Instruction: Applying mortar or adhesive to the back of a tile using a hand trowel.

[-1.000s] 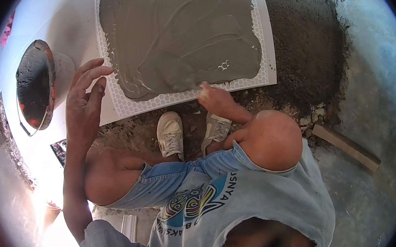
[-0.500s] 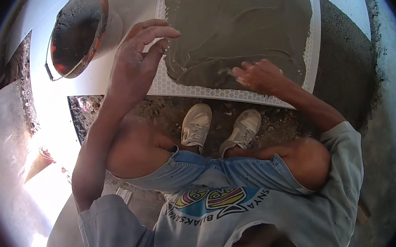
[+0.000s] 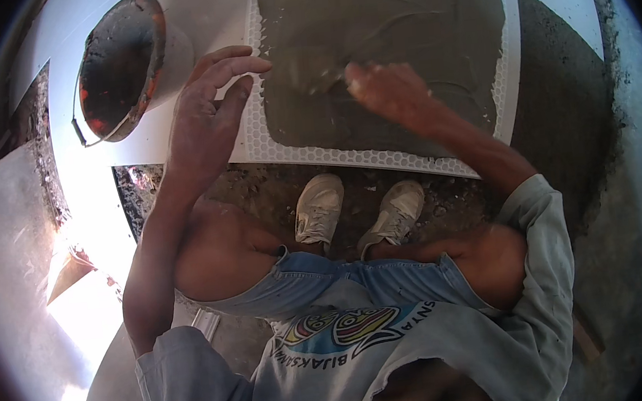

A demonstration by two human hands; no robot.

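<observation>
A layer of wet grey mortar [image 3: 428,23] covers most of a white panel with a honeycomb-patterned border [image 3: 317,151]. Over the left part of this layer, my right hand [image 3: 392,91] is closed round the handle end of a trowel [image 3: 316,79]. Its mortar-smeared blade is blurred and blends into the grey. My left hand [image 3: 207,119] hovers by the panel's left border, fingers curved and apart, with nothing in it. Beside it stands a bucket [image 3: 161,58] with a wire handle, its inside coated in mortar.
My shoes [image 3: 320,208] rest on rough, dirty ground close to the panel's near edge. White sheeting [image 3: 148,139] lies under the bucket. A dark, rough strip [image 3: 556,96] runs along the panel's right side. Strong sunlight falls at the left.
My right hand has swept the trowel up and left across the mortar, and the ridges at the near edge look smoother. My left hand has shifted slightly left and down.
</observation>
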